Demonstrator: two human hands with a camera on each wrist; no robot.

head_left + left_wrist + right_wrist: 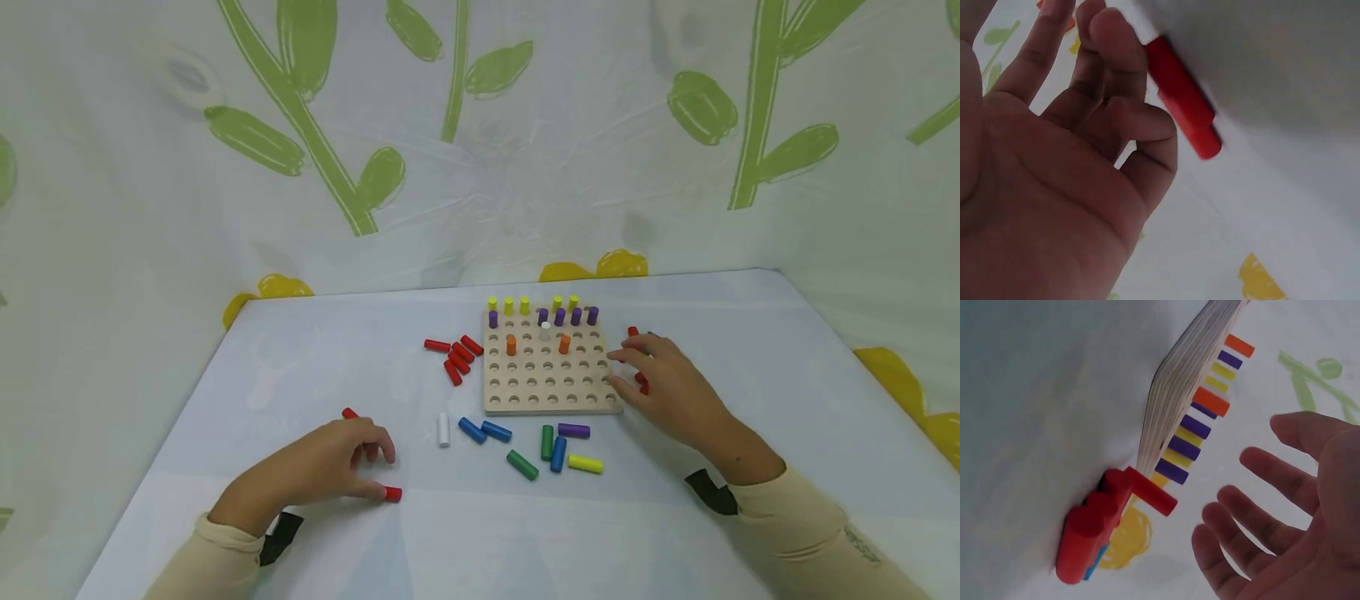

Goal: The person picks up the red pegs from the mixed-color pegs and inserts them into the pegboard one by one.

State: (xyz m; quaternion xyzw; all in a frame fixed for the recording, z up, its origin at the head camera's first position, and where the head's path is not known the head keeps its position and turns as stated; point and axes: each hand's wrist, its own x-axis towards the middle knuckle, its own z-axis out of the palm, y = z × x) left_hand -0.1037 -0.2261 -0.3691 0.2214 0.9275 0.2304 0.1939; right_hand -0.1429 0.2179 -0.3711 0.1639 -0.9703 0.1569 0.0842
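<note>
My left hand (326, 467) hovers low over the left of the table, fingers loosely bent. Its thumb tip is beside a red peg (392, 494); whether they touch cannot be told. More red pegs (1185, 100) lie past its fingertips in the left wrist view. A wooden pegboard (551, 398) carries yellow pegs (524, 306), purple pegs (576, 317), a white peg (545, 332) and two orange pegs (564, 343). At its right edge my right hand (675, 392) is spread with nothing in its grasp. Red pegs (1082, 537) beside the board are partly hidden by that hand in the head view.
Left of the board lies a cluster of red pegs (461, 353). In front are a loose white peg (443, 431), several blue pegs (472, 430), two green pegs (522, 465), a purple peg (573, 431) and a yellow peg (585, 464). A leaf-patterned sheet (495, 200) hangs behind.
</note>
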